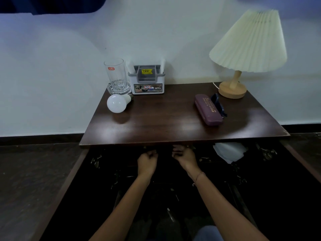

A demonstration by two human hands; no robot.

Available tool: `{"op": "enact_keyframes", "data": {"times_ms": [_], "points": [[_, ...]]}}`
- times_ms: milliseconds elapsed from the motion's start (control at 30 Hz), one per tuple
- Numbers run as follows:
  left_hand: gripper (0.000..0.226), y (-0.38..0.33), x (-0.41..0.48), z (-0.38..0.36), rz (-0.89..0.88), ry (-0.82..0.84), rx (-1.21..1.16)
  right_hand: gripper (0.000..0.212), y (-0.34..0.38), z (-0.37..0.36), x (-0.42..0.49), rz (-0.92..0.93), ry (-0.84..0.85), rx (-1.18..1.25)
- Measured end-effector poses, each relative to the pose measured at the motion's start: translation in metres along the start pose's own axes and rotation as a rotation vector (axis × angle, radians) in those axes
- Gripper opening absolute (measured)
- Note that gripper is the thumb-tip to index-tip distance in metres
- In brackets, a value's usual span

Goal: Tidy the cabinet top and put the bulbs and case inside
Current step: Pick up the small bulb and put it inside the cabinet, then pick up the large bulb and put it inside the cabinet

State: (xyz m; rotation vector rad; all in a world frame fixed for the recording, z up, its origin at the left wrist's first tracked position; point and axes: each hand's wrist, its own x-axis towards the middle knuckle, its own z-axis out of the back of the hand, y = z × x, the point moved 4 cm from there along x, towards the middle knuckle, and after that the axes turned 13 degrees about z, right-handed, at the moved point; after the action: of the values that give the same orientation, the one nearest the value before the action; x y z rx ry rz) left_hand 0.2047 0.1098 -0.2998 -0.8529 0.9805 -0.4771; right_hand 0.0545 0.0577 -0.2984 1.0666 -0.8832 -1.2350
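Observation:
A white bulb [116,103] lies on its side at the back left of the dark wooden cabinet top [166,126]. A purple glasses case [208,109] lies at the right, next to dark blue sunglasses [219,104]. Both of my hands are below the front edge of the top, in front of the dark cabinet opening. My left hand [147,161] and my right hand [185,156] have their fingers curled in. I see nothing in either hand. The inside of the cabinet is too dark to make out.
A clear glass [116,75] in a glass dish and a white and grey organiser box [147,82] stand at the back left. A pleated lamp [246,49] stands at the back right. Something white [229,152] shows inside the cabinet at the right. Brown door edges [66,185] flare out on both sides.

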Motion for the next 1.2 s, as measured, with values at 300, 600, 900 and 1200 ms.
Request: {"op": "enact_keyframes", "data": {"times_ms": [300, 600, 900, 1200], "points": [[0.027, -0.003, -0.08, 0.028, -0.261, -0.046, 0.099, 0.033, 0.04, 0.01, -0.063, 0.106, 0.157, -0.006], [0.023, -0.075, -0.119, 0.085, -0.443, -0.184, -0.154, 0.018, 0.13, 0.006, -0.065, 0.36, 0.244, 0.158], [0.039, -0.124, -0.081, 0.111, -0.32, -0.282, -0.29, 0.027, 0.186, -0.033, 0.017, 0.41, 0.072, 0.029], [0.03, -0.136, -0.042, 0.106, -0.275, -0.278, -0.246, 0.05, 0.185, -0.083, 0.077, 0.302, 0.119, -0.045]]}}
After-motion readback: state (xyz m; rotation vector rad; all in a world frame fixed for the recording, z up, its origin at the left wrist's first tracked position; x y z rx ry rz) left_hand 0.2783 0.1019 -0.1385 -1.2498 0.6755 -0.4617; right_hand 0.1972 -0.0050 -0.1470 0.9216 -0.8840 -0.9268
